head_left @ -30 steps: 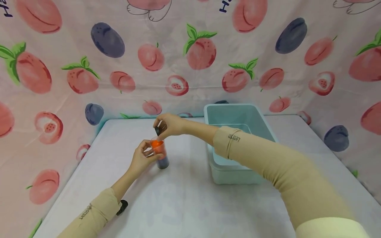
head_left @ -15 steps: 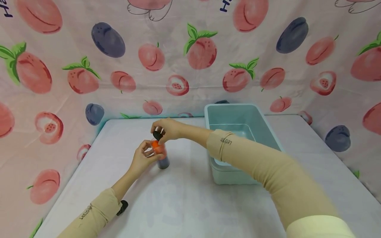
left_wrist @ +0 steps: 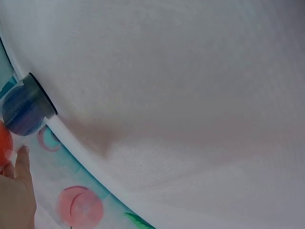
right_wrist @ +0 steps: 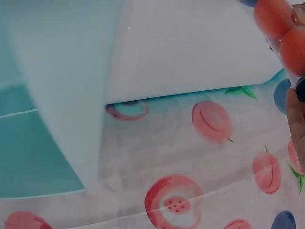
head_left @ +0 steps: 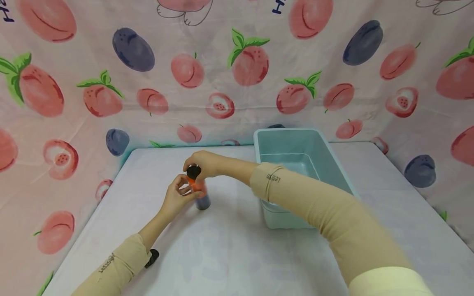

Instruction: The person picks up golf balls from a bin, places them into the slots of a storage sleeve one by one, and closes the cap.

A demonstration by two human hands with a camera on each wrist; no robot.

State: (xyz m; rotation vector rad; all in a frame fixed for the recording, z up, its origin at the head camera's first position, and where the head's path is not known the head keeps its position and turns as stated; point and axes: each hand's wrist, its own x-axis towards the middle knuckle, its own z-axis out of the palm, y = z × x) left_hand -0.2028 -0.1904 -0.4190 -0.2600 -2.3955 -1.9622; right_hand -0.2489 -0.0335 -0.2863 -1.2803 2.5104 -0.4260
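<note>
A clear cylindrical tube [head_left: 200, 193] stands on the white table, with orange balls [right_wrist: 274, 19] in its upper part and a dark blue ball [left_wrist: 21, 112] at its bottom. My left hand [head_left: 176, 200] grips the tube around its middle, thumb on the near side. Over the tube's mouth, my right hand [head_left: 208, 163] holds a round black lid [head_left: 194, 172] by its edge. In the head view the lid covers the top opening. Only a few fingers of each hand show at the edges of the wrist views.
To the right of the tube stands a pale teal plastic bin [head_left: 292, 220], partly behind my right forearm. A small black object [head_left: 152, 258] shows beside the left cuff. Fruit-print cloth [head_left: 218, 78] hangs behind the white table [head_left: 237, 255].
My right hand has come down and slightly left, bringing the black lid from a tilted position above the tube to nearly flat over its mouth. My left hand and the tube have stayed put.
</note>
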